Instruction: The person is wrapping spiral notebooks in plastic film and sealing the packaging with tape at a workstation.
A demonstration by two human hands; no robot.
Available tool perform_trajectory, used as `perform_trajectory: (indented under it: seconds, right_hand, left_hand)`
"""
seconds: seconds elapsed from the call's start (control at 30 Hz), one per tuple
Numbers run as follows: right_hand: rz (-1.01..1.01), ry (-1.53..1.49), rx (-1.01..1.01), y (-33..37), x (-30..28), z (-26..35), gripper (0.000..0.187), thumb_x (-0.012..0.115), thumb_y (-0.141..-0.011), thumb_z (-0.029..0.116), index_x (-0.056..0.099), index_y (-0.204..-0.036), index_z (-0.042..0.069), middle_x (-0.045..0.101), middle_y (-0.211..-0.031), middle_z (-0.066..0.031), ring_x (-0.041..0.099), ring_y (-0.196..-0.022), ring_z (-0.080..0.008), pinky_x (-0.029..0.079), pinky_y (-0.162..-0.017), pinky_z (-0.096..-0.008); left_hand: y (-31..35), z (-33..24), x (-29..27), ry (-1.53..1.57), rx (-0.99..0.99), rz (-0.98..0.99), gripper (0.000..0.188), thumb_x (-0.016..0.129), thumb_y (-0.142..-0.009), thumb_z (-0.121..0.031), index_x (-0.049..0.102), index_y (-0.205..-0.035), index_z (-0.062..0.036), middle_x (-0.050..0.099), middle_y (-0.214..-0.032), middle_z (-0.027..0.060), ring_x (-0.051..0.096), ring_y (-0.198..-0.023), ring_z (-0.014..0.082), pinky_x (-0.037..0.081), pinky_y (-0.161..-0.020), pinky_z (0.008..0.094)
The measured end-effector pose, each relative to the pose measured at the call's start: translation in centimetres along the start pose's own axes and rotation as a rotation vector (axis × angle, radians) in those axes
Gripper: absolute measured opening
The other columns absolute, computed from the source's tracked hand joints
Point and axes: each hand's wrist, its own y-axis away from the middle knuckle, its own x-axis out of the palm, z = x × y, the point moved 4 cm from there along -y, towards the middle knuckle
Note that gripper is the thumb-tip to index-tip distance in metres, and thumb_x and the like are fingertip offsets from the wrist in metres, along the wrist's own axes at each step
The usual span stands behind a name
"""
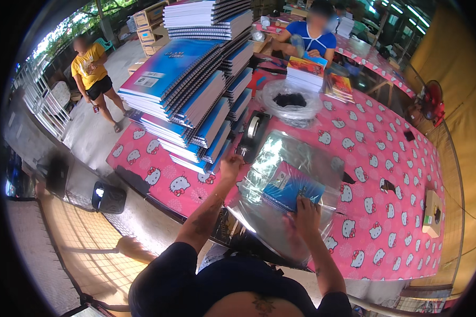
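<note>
- Setting: work area with a concrete floor (pixel 82 134) at left, a yellow hanging sheet (pixel 463 105) at right; table under a pink cloth with white cat-face print (pixel 375 211).
- Blue-and-pink spiral-bound notebook (pixel 285 190): lies on the table in front of the person, wire edge toward the body, amid a glossy spread of clear plastic film (pixel 317 158). Whether inside a sleeve or merely covered: cannot tell.
- Right hand (pixel 307 214): over the notebook's near right part, fingers close together and bent, tips down on it. Any pinch on the film: cannot tell.
- Left hand (pixel 231 166): fingers curled, tips at the near end of a black tape dispenser (pixel 253 136). Whether they pinch tape: cannot tell.
- Tall, staggered pile of blue spiral-bound notebooks (pixel 169 68): just left of the dispenser.
- Crumpled clear plastic bag with a dark centre (pixel 296 113): beyond the film.
- Far side: co-worker in a blue top (pixel 314 39), behind a stack of orange-covered books (pixel 305 76).
</note>
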Motion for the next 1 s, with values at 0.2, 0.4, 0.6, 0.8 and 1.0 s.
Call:
perform_trajectory:
  seconds: [0.2, 0.4, 0.6, 0.8, 1.0]
  right_hand:
    - [0.032, 0.013, 0.086, 0.6, 1.1, -1.1, 0.066, 0.074, -0.072, 0.041, 0.058, -0.124, 0.004, 0.059, -0.112, -0.0058, 0.059, -0.105, -0.0234, 0.040, -0.093, -0.0405]
    - [-0.009, 0.006, -0.003, 0.1, 0.3, -0.1, 0.064, 0.072, -0.073, 0.044, 0.059, -0.122, 0.004, 0.059, -0.110, -0.0059, 0.056, -0.109, -0.0226, 0.041, -0.091, -0.0400]
    - [-0.014, -0.025, 0.035, 0.5, 0.6, -0.5, 0.065, 0.075, -0.071, 0.043, 0.059, -0.119, 0.003, 0.058, -0.110, -0.0078, 0.057, -0.109, -0.0243, 0.042, -0.091, -0.0418]
    - [0.067, -0.083, 0.085, 0.2, -0.2, -0.5, 0.062, 0.073, -0.075, 0.044, 0.057, -0.121, 0.006, 0.057, -0.112, -0.0074, 0.057, -0.109, -0.0257, 0.042, -0.091, -0.0445]
    - [0.016, -0.131, 0.063, -0.6, -0.7, 0.0, 0.070, 0.067, -0.080, 0.053, 0.051, -0.128, 0.006, 0.051, -0.125, -0.0104, 0.051, -0.116, -0.0349, 0.039, -0.096, -0.0510]
  left_hand:
    - [2.0, -7.0, 1.7, -0.820, 0.471, -0.035, 0.016, 0.061, -0.086, -0.015, 0.070, -0.092, -0.0039, 0.070, -0.082, 0.0182, 0.069, -0.074, 0.0370, 0.054, -0.065, 0.0457]
    - [12.5, -11.4, 16.7, -0.049, 0.641, 0.656, 0.015, 0.071, -0.083, -0.014, 0.068, -0.085, 0.0010, 0.068, -0.070, 0.0094, 0.065, -0.063, 0.0132, 0.052, -0.060, 0.0281]
    - [10.8, -5.4, 18.0, -1.068, 0.209, 1.127, 0.031, 0.066, -0.085, -0.037, 0.071, -0.079, -0.0077, 0.071, -0.082, 0.0100, 0.070, -0.077, 0.0227, 0.056, -0.070, 0.0334]
    - [11.2, -6.0, 16.2, -1.190, 0.431, 0.936, 0.059, 0.066, -0.080, -0.057, 0.068, -0.095, 0.0007, 0.069, -0.089, 0.0214, 0.069, -0.089, 0.0378, 0.055, -0.079, 0.0455]
    - [11.5, -4.6, 14.7, -1.153, 0.668, 0.834, 0.065, 0.063, -0.080, -0.065, 0.069, -0.081, 0.0001, 0.070, -0.084, 0.0212, 0.069, -0.083, 0.0390, 0.054, -0.074, 0.0493]
